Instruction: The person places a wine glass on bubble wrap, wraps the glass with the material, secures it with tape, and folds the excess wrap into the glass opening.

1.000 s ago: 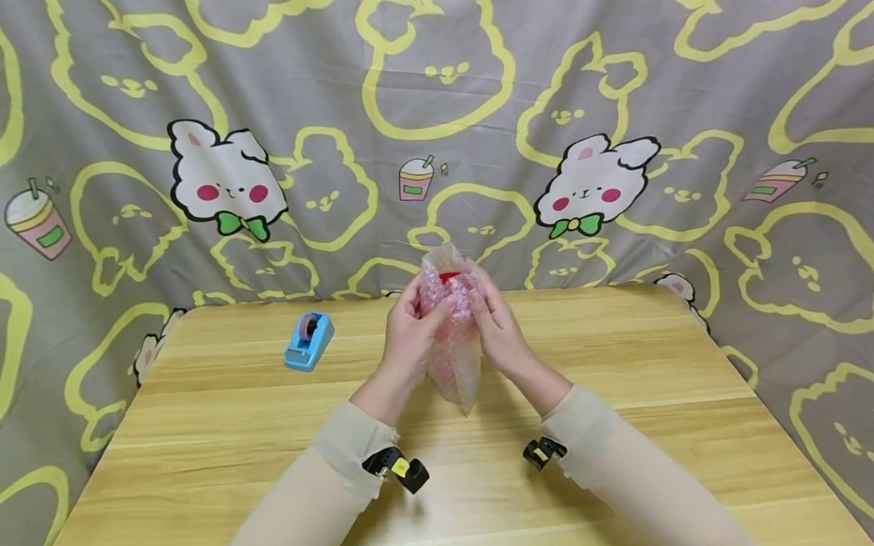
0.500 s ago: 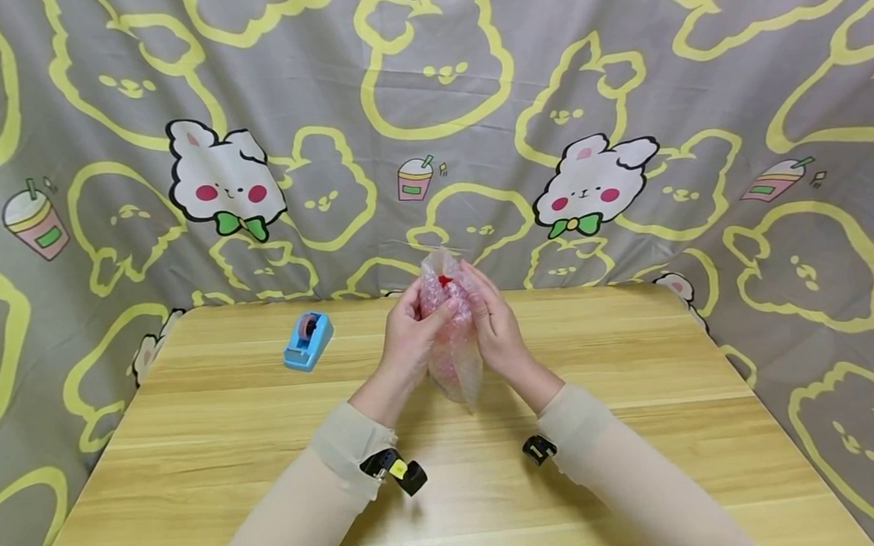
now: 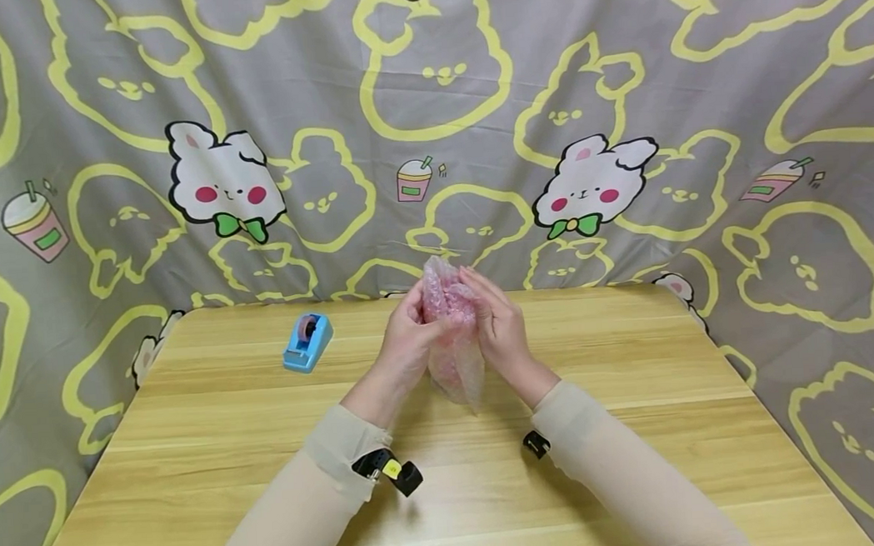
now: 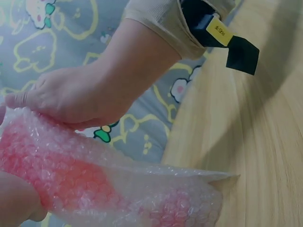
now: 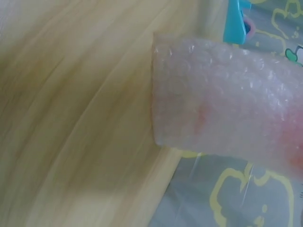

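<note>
Between my hands, over the far middle of the table, is a bundle of clear bubble wrap (image 3: 457, 355) around something red. The red thing shows only as blurred pink-red patches through the bubbles, so I cannot tell its kind. My left hand (image 3: 405, 335) grips the bundle's left side, its thumb lying across the front. My right hand (image 3: 502, 326) holds the upper right side, fingers along the wrap's top edge. In the left wrist view, the right hand (image 4: 80, 94) is bent over the wrap's edge. The bundle's flat lower end (image 5: 175, 94) sticks out in the right wrist view.
A blue tape dispenser (image 3: 308, 343) with a roll of tape stands at the table's back left. The wooden table (image 3: 627, 428) ends at a grey curtain (image 3: 335, 87) printed with yellow outlines and white rabbits. Each sleeve has a black wrist camera (image 3: 403, 475).
The red part that showed at the wrap's top opening is now covered, and the top is pressed together. My right hand has shifted slightly, its fingers closing over the upper edge.
</note>
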`<state>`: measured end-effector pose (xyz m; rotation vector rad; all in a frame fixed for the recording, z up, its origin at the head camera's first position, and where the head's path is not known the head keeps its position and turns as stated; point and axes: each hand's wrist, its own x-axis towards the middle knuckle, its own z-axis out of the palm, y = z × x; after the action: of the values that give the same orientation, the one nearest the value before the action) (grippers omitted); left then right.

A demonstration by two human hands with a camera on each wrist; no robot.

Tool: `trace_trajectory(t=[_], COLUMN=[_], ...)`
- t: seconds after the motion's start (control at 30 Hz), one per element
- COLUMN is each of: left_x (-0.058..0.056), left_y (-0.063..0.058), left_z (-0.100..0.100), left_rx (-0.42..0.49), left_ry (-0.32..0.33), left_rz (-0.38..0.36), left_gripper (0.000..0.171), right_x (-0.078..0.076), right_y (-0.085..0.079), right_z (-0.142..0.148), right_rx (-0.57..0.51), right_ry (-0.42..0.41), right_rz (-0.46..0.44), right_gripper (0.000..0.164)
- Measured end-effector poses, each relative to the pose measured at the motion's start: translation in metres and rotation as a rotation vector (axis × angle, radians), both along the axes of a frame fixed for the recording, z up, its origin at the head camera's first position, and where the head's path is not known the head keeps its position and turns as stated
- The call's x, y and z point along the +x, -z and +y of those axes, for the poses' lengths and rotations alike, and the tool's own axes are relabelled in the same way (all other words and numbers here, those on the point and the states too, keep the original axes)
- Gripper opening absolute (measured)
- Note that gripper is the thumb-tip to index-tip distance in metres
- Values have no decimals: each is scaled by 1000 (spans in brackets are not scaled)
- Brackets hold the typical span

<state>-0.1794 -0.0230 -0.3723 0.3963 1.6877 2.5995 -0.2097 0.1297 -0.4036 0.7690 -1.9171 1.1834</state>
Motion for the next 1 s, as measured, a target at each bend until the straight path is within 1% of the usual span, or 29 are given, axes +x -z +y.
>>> trace_trajectory(t=[0.1, 0.2, 0.3, 0.37, 0.5, 0.6, 0.73, 0.8, 0.9, 1.0], left_x=[1, 2, 2, 2, 0, -2, -6, -8, -9, -10], left_y=[-1, -2, -2, -2, -1, 1, 3, 3, 1, 1], left_z=[-2, -3, -5, -6, -8, -11, -15, -16, -17, -17], left_rx=[-13, -46, -73, -91, -117, -195, -378, -451, -514, -548], left_ry=[50, 76, 93, 100, 123, 129, 118, 114, 108, 102], left_rz=[-13, -24, -25, -22, -16, 10, 76, 99, 118, 144], left_gripper=[81, 84, 84, 83, 83, 87, 96, 101, 103, 97], right_x=[-2, -3, -6, -7, -9, -10, -12, -12, -12, -13], right_y=[1, 2, 3, 4, 3, 2, 1, 1, 1, 1], right_z=[2, 5, 8, 9, 11, 11, 11, 11, 10, 9], right_rx=[8, 37, 55, 63, 68, 67, 65, 61, 47, 20], right_ry=[31, 67, 80, 80, 68, 59, 43, 36, 29, 12], right_rz=[49, 103, 162, 180, 182, 160, 141, 142, 140, 135], right_gripper=[58, 59, 59, 58, 55, 56, 57, 57, 55, 54])
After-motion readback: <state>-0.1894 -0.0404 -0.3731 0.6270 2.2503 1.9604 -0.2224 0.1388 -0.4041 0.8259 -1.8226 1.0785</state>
